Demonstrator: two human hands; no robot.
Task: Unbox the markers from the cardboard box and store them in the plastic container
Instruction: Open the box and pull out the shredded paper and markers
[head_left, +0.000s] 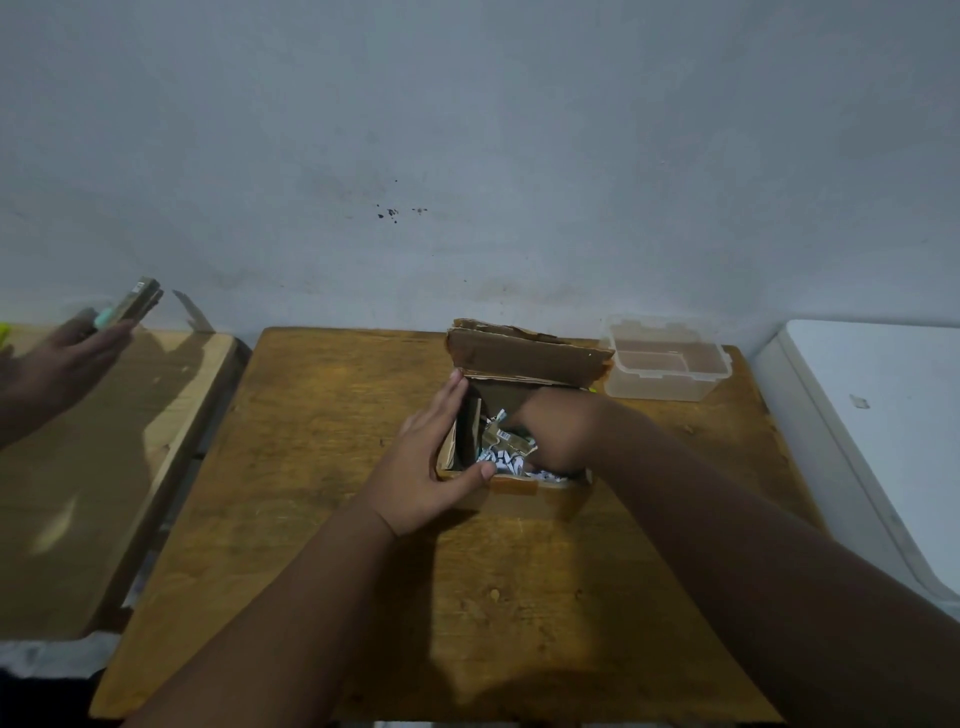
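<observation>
Bracing the cardboard box (535, 488) with the left hand (423, 467): fingers are lying straight and flat along the box's left wall, and the thumb is reaching across the near rim, so the hand is pressing rather than grasping. Right hand (558, 434) is reaching down into the box from the right side. Wrist and back of the hand are showing, but the fingers are sitting below the rim, so I can't tell whether they're gripping anything or hanging loose.

Box is sitting on the wooden table (322, 519), in its back half, with the top open. Far flap (524, 358) is standing up and leaning toward the wall (467, 156).

Between the two hands a jumble is showing inside the box: white-and-black printed scraps (501, 460) and tan packs (511, 441), one carrying a barcode label. Individual markers aren't resolving at this sharpness, so whatever is there is sitting in that pile.

Plastic container (670, 387) is sitting at the table's back right corner, just beside the flap and not touching either hand. It's clear, with inner dividers showing through.

Another person's hand (67, 358) is showing at the far left edge, above a second wooden table (171, 415). It's holding a tan pack-like item (137, 304) with a mint-green piece against it. White flat-topped unit (883, 415) is standing right of the main table.
</observation>
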